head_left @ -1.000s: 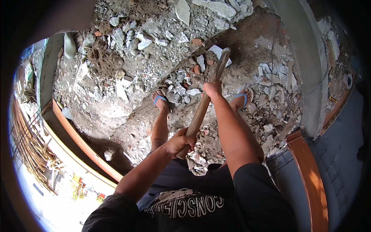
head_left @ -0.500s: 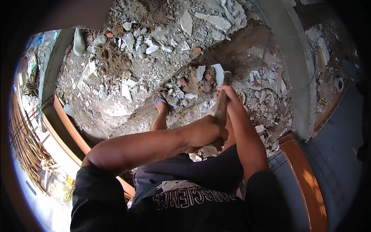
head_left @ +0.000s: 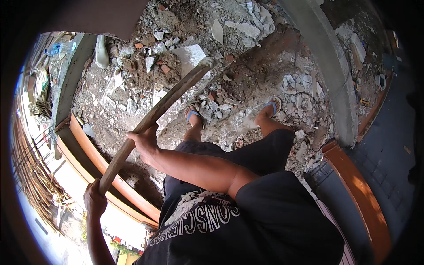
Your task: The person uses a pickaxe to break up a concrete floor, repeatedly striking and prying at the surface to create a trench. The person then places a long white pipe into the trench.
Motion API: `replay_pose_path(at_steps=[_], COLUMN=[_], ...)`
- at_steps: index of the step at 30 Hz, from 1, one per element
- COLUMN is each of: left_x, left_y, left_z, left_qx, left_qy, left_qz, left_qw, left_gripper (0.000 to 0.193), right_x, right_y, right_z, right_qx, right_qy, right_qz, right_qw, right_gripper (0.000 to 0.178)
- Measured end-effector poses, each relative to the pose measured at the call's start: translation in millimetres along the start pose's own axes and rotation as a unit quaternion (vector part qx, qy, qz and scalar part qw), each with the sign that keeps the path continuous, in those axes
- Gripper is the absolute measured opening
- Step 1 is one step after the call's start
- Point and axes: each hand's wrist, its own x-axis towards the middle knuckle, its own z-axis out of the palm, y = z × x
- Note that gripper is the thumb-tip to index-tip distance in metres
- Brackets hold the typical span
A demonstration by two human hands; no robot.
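A hoe with a long, worn wooden handle (head_left: 163, 104) slants from low left to the rubble in front of me. Its broad flat blade (head_left: 189, 56) catches the light at the far end, over the dirt and broken pieces; whether it touches them I cannot tell. My left hand (head_left: 95, 199) is closed around the handle near its butt end. Further up, my right hand (head_left: 145, 140) wraps the handle, the right arm reaching across my body. Loose rubble (head_left: 216, 104) of stone, plaster and brick bits lies just beyond my feet.
My sandalled left foot (head_left: 193, 115) and right foot (head_left: 268, 111) stand on uneven rubble. A concrete beam (head_left: 324, 57) borders the right, an orange-brown beam (head_left: 357, 194) the lower right. Thin rods (head_left: 33, 163) lie at left, near a concrete post (head_left: 73, 79).
Both hands have swung from the right to the left with the hoe. Its handle now slants leftward, its blade has moved left and away from me, and my right foot has come into view.
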Motion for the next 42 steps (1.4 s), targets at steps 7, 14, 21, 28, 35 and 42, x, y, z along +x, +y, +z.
replay_pose_path(at_steps=[7,14,21,28,35,42], left_x=[48.8,144.4,241.4,250.8,229.0,203.2], left_y=[124.2,378.5,576.1,559.2,480.6,436.2], left_z=[91.7,197.1,305.4,336.7,318.3,299.3], left_qx=[-0.317,-0.425,-0.5,-0.54,-0.402,-0.379], left_qy=[-0.274,-0.317,-0.373,-0.451,-0.422,-0.378], left_qz=[0.142,0.267,0.181,0.067,0.103,0.124], left_qw=[0.897,0.805,0.76,0.707,0.806,0.835], left_gripper=[0.036,0.034,0.043,0.045,0.05,0.049], right_x=[51.5,177.7,349.6,407.6,368.5,341.2], right_y=[-55.8,-189.9,-253.2,-219.0,-158.5,-126.8], right_z=[-160.4,-378.5,-512.4,-505.0,-468.7,-453.6], right_qx=[-0.022,0.03,-0.154,-0.28,-0.163,-0.132], right_qy=[0.07,0.214,0.33,0.329,0.338,0.315], right_qz=[-0.128,-0.057,-0.136,-0.091,-0.084,-0.04], right_qw=[0.989,0.975,0.921,0.897,0.923,0.939], right_gripper=[0.058,0.043,0.034,0.04,0.03,0.046])
